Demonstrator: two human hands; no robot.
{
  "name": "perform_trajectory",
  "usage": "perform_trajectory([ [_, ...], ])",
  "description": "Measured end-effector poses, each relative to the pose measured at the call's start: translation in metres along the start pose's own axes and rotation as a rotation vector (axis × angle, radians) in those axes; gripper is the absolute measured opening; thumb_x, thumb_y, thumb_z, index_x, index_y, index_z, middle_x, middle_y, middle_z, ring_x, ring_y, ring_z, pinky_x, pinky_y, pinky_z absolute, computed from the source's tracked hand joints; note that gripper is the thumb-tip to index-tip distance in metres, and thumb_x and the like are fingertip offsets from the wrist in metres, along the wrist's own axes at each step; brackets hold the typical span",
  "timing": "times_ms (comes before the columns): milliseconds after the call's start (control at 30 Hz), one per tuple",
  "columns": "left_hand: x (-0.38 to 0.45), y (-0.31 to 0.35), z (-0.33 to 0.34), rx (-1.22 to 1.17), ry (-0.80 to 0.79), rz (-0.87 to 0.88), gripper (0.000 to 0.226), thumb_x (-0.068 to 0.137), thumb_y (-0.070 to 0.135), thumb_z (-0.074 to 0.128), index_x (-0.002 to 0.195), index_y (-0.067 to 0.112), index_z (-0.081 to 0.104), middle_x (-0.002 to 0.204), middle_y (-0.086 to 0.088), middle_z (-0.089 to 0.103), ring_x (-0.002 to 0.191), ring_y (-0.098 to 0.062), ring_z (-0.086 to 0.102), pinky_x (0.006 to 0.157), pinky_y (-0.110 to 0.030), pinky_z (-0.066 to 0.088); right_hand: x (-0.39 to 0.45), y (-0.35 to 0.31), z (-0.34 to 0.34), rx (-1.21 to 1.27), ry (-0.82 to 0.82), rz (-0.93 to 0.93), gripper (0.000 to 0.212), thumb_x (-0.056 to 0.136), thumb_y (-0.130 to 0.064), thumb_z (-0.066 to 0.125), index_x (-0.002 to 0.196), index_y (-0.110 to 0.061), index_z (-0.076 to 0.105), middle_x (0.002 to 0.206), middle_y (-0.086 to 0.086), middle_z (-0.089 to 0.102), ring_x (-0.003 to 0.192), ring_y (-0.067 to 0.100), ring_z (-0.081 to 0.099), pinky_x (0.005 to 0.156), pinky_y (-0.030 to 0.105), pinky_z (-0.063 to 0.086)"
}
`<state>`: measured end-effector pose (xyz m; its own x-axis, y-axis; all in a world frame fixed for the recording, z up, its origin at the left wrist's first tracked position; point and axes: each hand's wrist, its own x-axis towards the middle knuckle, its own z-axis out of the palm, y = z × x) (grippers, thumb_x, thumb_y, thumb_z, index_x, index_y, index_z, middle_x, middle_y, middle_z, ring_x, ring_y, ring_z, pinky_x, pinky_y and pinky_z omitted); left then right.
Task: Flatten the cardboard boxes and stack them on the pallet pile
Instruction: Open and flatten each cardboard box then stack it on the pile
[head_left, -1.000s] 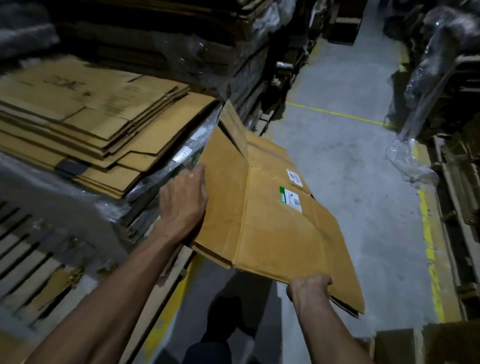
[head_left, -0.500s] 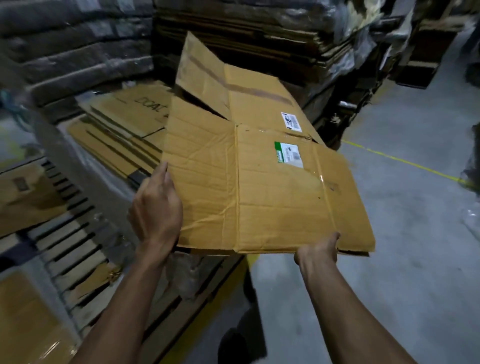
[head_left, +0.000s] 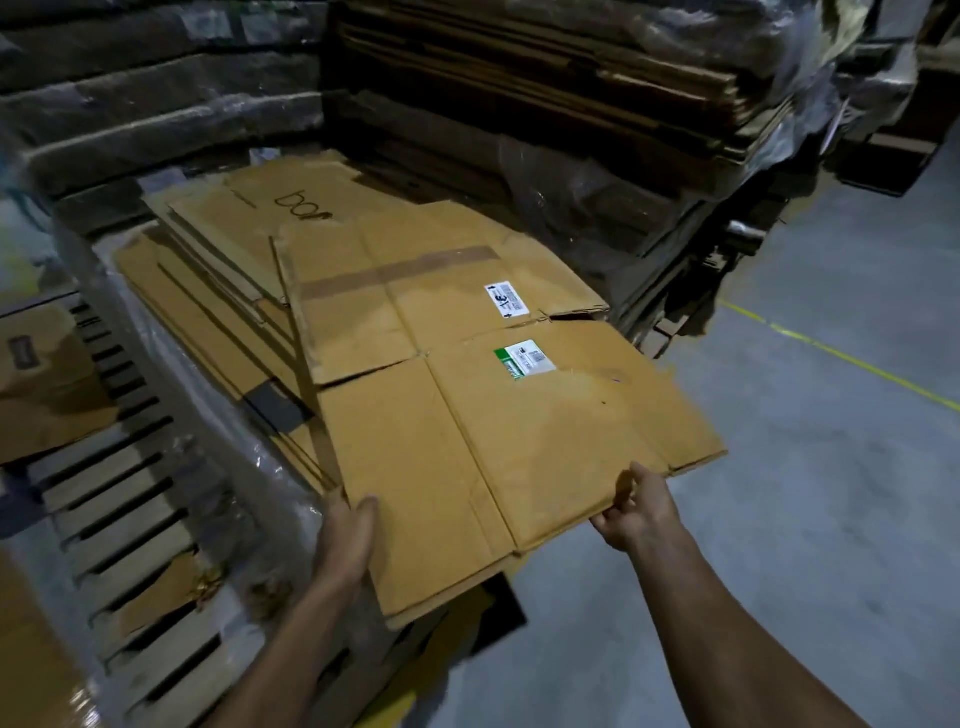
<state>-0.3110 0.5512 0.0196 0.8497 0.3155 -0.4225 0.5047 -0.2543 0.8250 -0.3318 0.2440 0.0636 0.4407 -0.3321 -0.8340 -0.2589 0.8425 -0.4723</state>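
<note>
A flattened brown cardboard box (head_left: 467, 395) with a white label and a green-and-white label lies across the pile of flattened boxes (head_left: 208, 270), its near part overhanging the pile's edge toward me. My left hand (head_left: 345, 535) grips its near left corner, thumb on top. My right hand (head_left: 636, 512) pinches the near right edge, fingers curled under it. The pile sits on plastic-wrapped stock, with a dark tape strip showing on a lower sheet.
Wooden pallet slats (head_left: 119, 519) lie at the left with a cardboard piece (head_left: 47, 384) on them. Tall wrapped stacks of cardboard (head_left: 597, 104) stand behind and right of the pile. Grey concrete floor (head_left: 831, 467) with a yellow line runs at the right.
The box has gone from held tilted in the air to lying nearly flat on the pile. Both hands have slid to its near edge.
</note>
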Motion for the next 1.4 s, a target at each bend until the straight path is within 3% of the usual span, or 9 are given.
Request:
perform_trajectory([
  [100, 0.023, 0.018, 0.003, -0.14, 0.038, -0.058, 0.037, 0.099, 0.031, 0.048, 0.132, 0.016, 0.051, 0.117, -0.011, 0.062, 0.101, -0.031, 0.058, 0.093, -0.048, 0.049, 0.016, -0.004, -0.008, 0.065, -0.01, -0.028, 0.029, 0.1, -0.037, 0.057, 0.114, -0.012, 0.059, 0.107, 0.008, 0.065, 0.088, 0.026, 0.064, 0.09, 0.044, 0.052],
  [333, 0.054, 0.063, 0.028, -0.287, 0.294, -0.12, 0.029, 0.099, 0.03, 0.051, 0.114, 0.006, 0.059, 0.1, -0.007, 0.059, 0.092, -0.027, 0.056, 0.08, -0.035, 0.044, 0.049, -0.044, -0.012, 0.195, -0.084, -0.012, 0.029, 0.096, -0.041, 0.064, 0.108, -0.015, 0.067, 0.097, 0.008, 0.076, 0.094, 0.027, 0.072, 0.075, 0.045, 0.056],
  [533, 0.046, 0.075, 0.069, -0.311, 0.571, -0.106, 0.033, 0.093, 0.04, 0.063, 0.077, 0.014, 0.053, 0.077, -0.001, 0.052, 0.077, -0.02, 0.051, 0.068, -0.03, 0.039, 0.091, -0.097, -0.013, 0.294, -0.318, 0.111, 0.032, 0.093, -0.019, 0.066, 0.122, -0.006, 0.063, 0.118, 0.021, 0.07, 0.115, 0.04, 0.062, 0.109, 0.058, 0.04],
  [700, 0.033, 0.1, 0.102, -0.347, 0.752, 0.011, 0.042, 0.093, 0.037, 0.063, 0.063, 0.021, 0.039, 0.064, 0.002, 0.039, 0.06, -0.015, 0.037, 0.053, -0.027, 0.028, 0.123, -0.153, -0.009, 0.296, -0.49, 0.099, 0.109, 0.029, 0.005, 0.098, 0.131, -0.004, 0.059, 0.129, 0.021, 0.065, 0.124, 0.042, 0.057, 0.111, 0.061, 0.036],
  [1067, 0.069, 0.186, 0.088, -0.461, 0.902, 0.181, 0.048, 0.095, 0.032, 0.061, 0.06, 0.024, 0.029, 0.059, 0.005, 0.026, 0.052, -0.009, 0.024, 0.055, -0.025, 0.028, 0.141, -0.21, 0.114, 0.179, -0.691, 0.144, 0.118, 0.012, 0.0, 0.101, 0.123, -0.003, 0.061, 0.122, 0.023, 0.068, 0.119, 0.042, 0.059, 0.093, 0.067, 0.042],
  [1200, 0.126, 0.209, 0.058, -0.482, 0.948, 0.115, 0.045, 0.093, 0.031, 0.061, 0.058, 0.025, 0.034, 0.058, 0.006, 0.033, 0.051, -0.01, 0.031, 0.062, -0.027, 0.035, 0.146, -0.202, 0.195, 0.096, -0.702, 0.17, 0.104, 0.023, -0.002, 0.098, 0.121, -0.004, 0.062, 0.119, 0.024, 0.069, 0.115, 0.041, 0.06, 0.082, 0.065, 0.045],
  [1267, 0.159, 0.22, 0.039, -0.419, 0.964, 0.098, 0.034, 0.093, 0.026, 0.06, 0.064, 0.022, 0.043, 0.066, 0.002, 0.043, 0.058, -0.014, 0.042, 0.063, -0.027, 0.037, 0.149, -0.191, 0.24, 0.055, -0.683, 0.173, 0.075, 0.054, -0.011, 0.091, 0.123, -0.003, 0.062, 0.118, 0.022, 0.07, 0.112, 0.038, 0.064, 0.082, 0.06, 0.049],
  [1333, 0.191, 0.227, 0.023, -0.259, 0.906, 0.039, 0.007, 0.091, 0.022, 0.058, 0.093, 0.016, 0.058, 0.101, -0.006, 0.055, 0.086, -0.024, 0.056, 0.078, -0.031, 0.046, 0.158, -0.178, 0.284, -0.082, -0.623, 0.122, 0.035, 0.088, -0.022, 0.07, 0.118, -0.004, 0.062, 0.11, 0.019, 0.073, 0.101, 0.033, 0.069, 0.076, 0.052, 0.056],
  [1400, 0.22, 0.222, 0.017, 0.04, 0.789, -0.026, 0.04, 0.092, 0.028, 0.054, 0.128, 0.01, 0.051, 0.139, -0.01, 0.041, 0.119, -0.031, 0.048, 0.1, -0.039, 0.044, 0.173, -0.165, 0.314, -0.393, -0.542, 0.001, 0.015, 0.099, -0.018, 0.06, 0.103, -0.004, 0.061, 0.096, 0.016, 0.071, 0.086, 0.028, 0.069, 0.063, 0.039, 0.059],
])
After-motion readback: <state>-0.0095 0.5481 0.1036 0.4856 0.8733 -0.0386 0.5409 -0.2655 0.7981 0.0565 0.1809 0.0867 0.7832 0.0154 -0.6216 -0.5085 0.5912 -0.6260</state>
